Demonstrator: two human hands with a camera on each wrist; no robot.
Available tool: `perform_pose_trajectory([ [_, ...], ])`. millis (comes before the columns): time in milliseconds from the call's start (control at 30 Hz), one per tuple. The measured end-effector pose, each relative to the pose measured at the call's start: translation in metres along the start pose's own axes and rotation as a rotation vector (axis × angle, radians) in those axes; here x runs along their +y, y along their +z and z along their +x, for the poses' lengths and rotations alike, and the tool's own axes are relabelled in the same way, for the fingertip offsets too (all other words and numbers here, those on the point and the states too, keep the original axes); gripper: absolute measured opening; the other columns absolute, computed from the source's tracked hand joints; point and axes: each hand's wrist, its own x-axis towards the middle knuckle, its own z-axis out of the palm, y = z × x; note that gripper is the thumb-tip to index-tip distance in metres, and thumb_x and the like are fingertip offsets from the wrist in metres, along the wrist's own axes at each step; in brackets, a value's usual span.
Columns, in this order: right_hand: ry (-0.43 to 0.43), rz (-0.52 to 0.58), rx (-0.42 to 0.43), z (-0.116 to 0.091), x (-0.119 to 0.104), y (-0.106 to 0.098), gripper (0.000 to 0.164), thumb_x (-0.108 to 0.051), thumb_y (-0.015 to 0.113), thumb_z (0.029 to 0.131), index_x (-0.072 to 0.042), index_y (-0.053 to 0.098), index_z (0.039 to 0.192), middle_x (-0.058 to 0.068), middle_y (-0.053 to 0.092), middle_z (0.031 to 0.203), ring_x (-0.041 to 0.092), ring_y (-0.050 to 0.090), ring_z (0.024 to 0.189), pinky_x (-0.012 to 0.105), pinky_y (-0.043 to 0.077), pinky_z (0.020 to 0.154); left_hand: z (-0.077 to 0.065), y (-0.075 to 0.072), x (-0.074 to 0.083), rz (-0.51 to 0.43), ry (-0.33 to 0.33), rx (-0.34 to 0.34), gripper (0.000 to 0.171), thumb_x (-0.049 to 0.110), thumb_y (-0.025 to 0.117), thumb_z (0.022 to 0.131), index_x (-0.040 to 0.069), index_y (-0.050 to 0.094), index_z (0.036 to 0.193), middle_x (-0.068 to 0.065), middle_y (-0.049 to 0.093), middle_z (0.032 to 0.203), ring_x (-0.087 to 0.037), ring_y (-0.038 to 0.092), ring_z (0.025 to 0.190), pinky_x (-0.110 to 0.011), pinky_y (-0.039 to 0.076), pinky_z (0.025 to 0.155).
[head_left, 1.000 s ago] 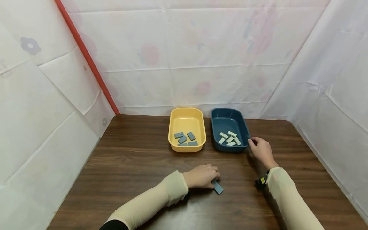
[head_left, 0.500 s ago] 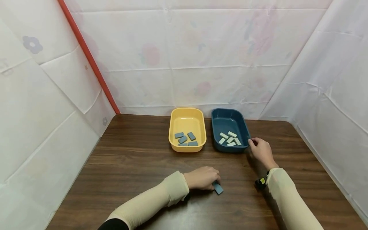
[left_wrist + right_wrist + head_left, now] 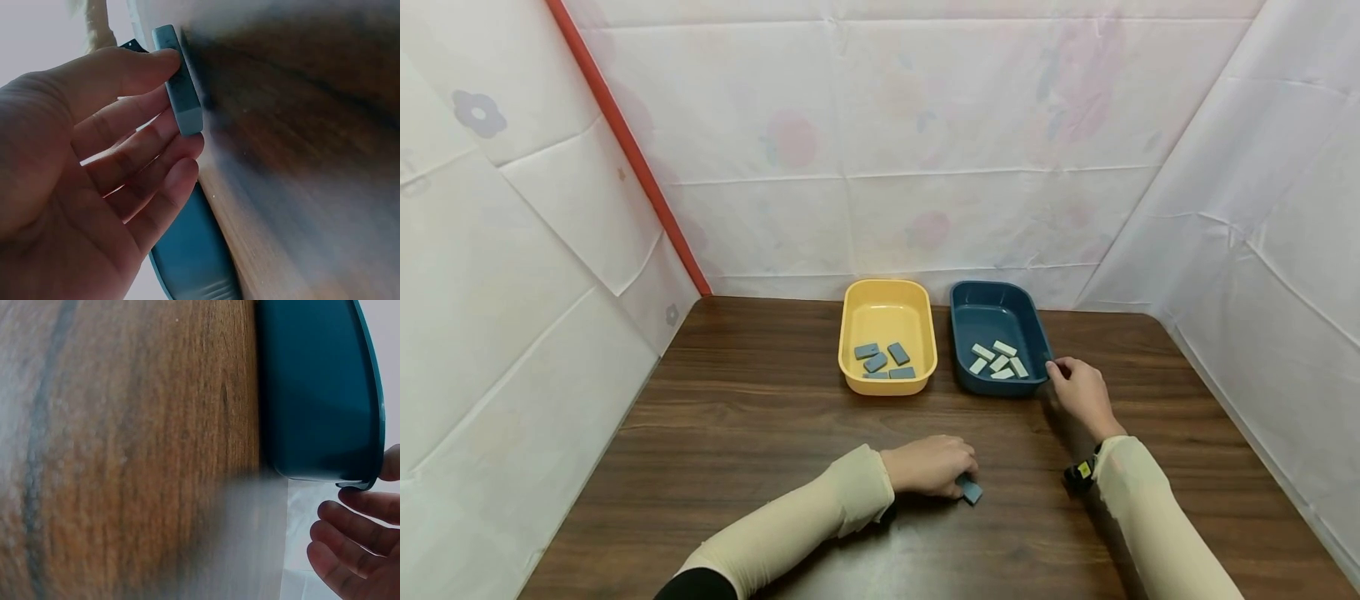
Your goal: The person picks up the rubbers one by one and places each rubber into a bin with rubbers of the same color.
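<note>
My left hand (image 3: 932, 465) pinches a small blue-grey rectangular block (image 3: 971, 491) low over the table, in front of the two trays. In the left wrist view, the thumb presses one face of that block (image 3: 187, 109) and the fingertips lie behind it. At the front right corner of the dark blue tray (image 3: 1000, 300), my right hand (image 3: 1082, 396) grips the rim between thumb and index finger. The right wrist view shows this tray's outer wall (image 3: 319, 394), with the other fingers loosely bent below the corner. Several cream blocks (image 3: 1000, 363) lie inside it.
Left of the blue tray stands a yellow tray (image 3: 887, 388), with several blue-grey blocks (image 3: 898, 354) in its front half. Both trays sit near the back edge of the dark wooden table (image 3: 737, 400). White patterned sheets (image 3: 880, 150) enclose the table at the back and sides.
My left hand has shifted slightly towards me, and its fingers now cover more of the blue-grey block, which has tilted a little. The right hand stays on the tray's rim.
</note>
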Motion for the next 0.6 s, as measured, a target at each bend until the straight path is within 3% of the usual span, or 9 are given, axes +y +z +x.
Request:
perform_pose_trajectory([
  [600,0.006,0.004,-0.008,-0.001,0.0,-0.001,0.046,-0.031,0.044,0.103,0.007,0.06,0.124,0.029,0.065,0.114,0.04,0.061,0.1,0.054,0.049,0.084,-0.006,-0.023,-0.012,-0.053,-0.072,0.069,0.024,0.029,0.071,0.089,0.018,0.072,0.11,0.008,0.065,0.101,-0.004,0.056,0.089,-0.017,0.045,0.081],
])
